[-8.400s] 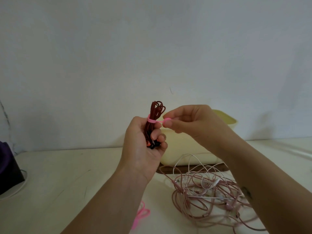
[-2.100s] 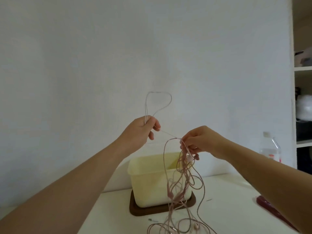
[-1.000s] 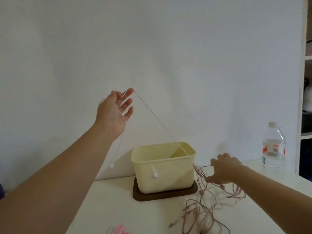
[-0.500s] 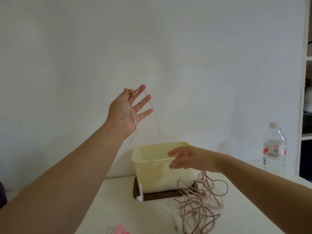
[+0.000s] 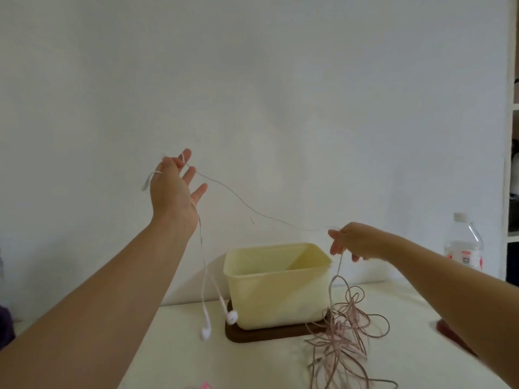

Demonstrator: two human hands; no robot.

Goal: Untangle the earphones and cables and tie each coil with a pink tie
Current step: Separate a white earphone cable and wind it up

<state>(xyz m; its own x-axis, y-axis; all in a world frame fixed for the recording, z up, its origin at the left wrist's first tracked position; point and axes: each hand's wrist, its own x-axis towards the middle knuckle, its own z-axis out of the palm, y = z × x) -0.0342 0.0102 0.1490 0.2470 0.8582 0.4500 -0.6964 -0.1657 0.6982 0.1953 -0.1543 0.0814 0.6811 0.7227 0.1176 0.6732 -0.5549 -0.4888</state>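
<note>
My left hand [image 5: 174, 189] is raised with its fingers spread, and the white earphone cable [image 5: 238, 202] loops over its thumb and fingers. Two white earbuds [image 5: 206, 332] dangle below it in front of the table. The cable sags across to my right hand [image 5: 356, 242], which pinches it above the bin's right corner. From that hand a strand drops into the pink cable tangle [image 5: 345, 329] on the table. A pink tie [image 5: 203, 386] shows at the bottom edge.
A pale yellow bin [image 5: 278, 293] stands on a dark brown base [image 5: 266, 334] against the wall. A water bottle [image 5: 464, 248] stands at the right near a shelf. A dark red item [image 5: 449, 332] lies under my right arm; something purple [image 5: 5, 324] sits far left.
The red cable coil tied earlier is out of view. My right hand rose from over the bin to the right, holding the cable. My left hand moved left, and the earbuds now hang free.
</note>
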